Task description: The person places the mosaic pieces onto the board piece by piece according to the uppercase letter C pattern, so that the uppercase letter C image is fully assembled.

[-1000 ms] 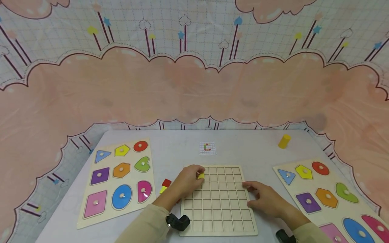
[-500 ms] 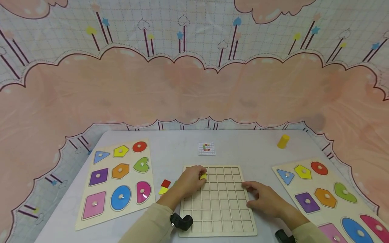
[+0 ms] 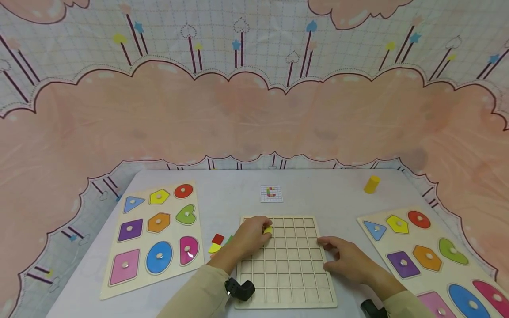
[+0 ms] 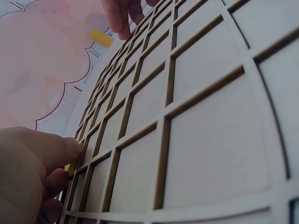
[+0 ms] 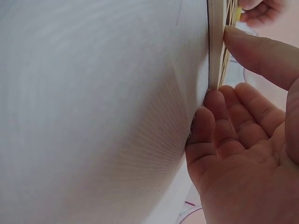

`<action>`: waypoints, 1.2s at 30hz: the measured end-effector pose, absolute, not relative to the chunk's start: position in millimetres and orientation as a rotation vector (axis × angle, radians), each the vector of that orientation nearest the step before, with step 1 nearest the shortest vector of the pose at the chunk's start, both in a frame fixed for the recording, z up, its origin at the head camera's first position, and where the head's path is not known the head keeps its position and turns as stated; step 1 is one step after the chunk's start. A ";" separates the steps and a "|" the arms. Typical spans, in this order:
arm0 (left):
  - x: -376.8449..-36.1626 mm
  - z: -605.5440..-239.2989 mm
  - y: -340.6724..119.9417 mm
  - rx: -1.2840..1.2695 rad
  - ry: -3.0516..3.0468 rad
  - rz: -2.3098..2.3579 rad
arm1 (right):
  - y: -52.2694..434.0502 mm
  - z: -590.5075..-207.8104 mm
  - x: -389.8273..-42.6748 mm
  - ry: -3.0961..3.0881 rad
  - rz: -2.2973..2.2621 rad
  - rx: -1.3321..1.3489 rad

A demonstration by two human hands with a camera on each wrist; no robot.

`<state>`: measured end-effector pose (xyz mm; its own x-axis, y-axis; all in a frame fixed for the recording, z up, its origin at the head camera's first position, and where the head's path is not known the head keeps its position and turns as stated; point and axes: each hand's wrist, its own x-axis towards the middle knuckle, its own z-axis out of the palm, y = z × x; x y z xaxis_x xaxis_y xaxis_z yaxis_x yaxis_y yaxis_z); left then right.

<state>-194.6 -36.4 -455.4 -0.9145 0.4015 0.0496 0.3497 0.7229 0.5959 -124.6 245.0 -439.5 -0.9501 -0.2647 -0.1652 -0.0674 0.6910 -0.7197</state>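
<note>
My left hand [image 3: 251,236] pinches a small yellow block [image 3: 268,230] between thumb and fingertips. It is over the upper left part of a pale wooden grid board [image 3: 286,304]. In the left wrist view, the yellow block [image 4: 70,168] shows partly behind the thumb, right at the grid's raised lines. My right hand [image 3: 347,259] rests at the board's right edge, thumb and index fingertip against it. The right wrist view shows that thumb on the board's edge [image 5: 216,46] and the other fingers extended, gently bent, beside it.
Left of the board lie loose red [image 3: 218,239], yellow [image 3: 215,248] and green [image 3: 229,239] blocks, partly hidden by my left arm. Shape puzzle boards stand left [image 3: 147,282] and right [image 3: 381,247]. A small pattern card [image 3: 271,198] and a yellow cylinder [image 3: 371,184] are farther back.
My left hand has shifted slightly right over the grid with the yellow block. The right hand stays at the board's edge.
</note>
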 end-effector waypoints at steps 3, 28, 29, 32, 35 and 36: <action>-194.2 -455.4 -36.0 0.607 2.834 0.966 | 245.5 -439.2 -124.7 2.642 -1.114 -0.281; -189.4 -452.0 -33.5 0.635 2.830 1.005 | 247.5 -441.0 -125.4 2.647 -1.094 -0.320; -189.4 -452.5 -33.7 0.637 2.828 1.007 | 247.4 -440.9 -125.4 2.648 -1.091 -0.319; -189.6 -453.6 -34.7 0.647 2.829 1.002 | 247.5 -441.0 -125.5 2.649 -1.089 -0.323; -189.3 -454.0 -36.0 0.658 2.833 0.995 | 247.6 -441.2 -125.7 2.643 -1.097 -0.328; -189.0 -453.4 -36.6 0.659 2.837 0.990 | 247.6 -441.2 -125.7 2.640 -1.101 -0.328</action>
